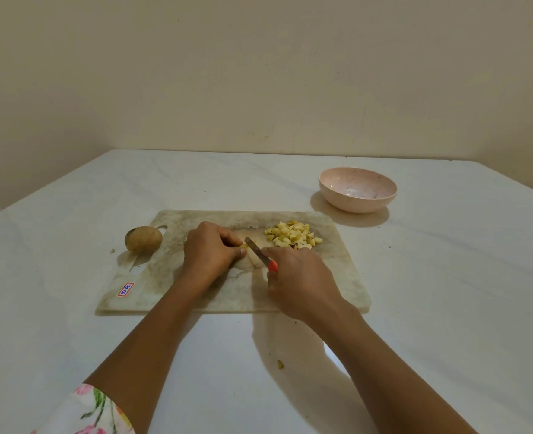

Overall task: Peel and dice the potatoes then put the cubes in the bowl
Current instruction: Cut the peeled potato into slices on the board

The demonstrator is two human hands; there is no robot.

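Right grip (296,277) is closed round the orange-red plastic handle of a small metal-bladed knife (258,252). One fingertip reaches forward onto the back of the narrow grey blade, which slants away to the left and down toward the board. My left grip (210,245) sits just left of the blade, fingers curled under and thumb tip showing, holding down a pale yellow sliver of peeled potato (245,245). Only the sliver's edge shows between my knuckles and the blade, and I cannot tell whether the steel touches it.

Just beyond my right grip, near the blade's tip, lies a loose heap of small pale yellow potato cubes (292,234), blocky and rough-cut, a few with darker bits. Left of my left grip, at the board's edge by its handle slot, sits a whole unpeeled brown potato (143,239), oval and dull-skinned.

Both grips are over a worn, stained off-white rectangular cutting board (196,294) with rounded corners and a small red-edged sticker (125,289) near its left corner. Well beyond my right grip, off the board, stands a round, shallow, speckled pink bowl (357,204) with a smooth inside. Everything lies on a smooth white table (447,292), faintly veined. A tiny potato scrap (280,364) lies beside my right forearm.
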